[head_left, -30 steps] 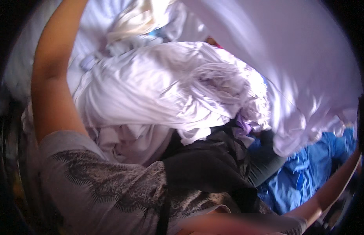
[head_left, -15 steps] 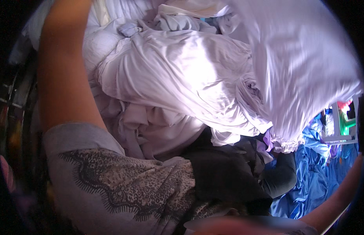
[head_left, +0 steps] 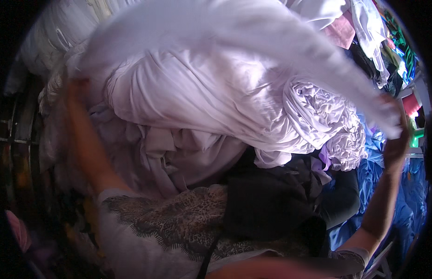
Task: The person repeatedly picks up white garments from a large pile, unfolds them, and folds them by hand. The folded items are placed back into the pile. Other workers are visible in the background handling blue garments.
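On my remote feed, the fingers of the right hand point(head_left: 400, 137) grip a white cloth point(head_left: 271, 32) raised above pale draped fabric point(head_left: 192, 90); the left hand point(head_left: 78, 90) (dim, blurred) I can't judge.

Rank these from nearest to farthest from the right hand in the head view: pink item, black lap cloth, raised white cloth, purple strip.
1. Raised white cloth: touching the right hand.
2. Purple strip: left and lower.
3. Black lap cloth: farther left, lower still.
4. Pink item: far left edge.
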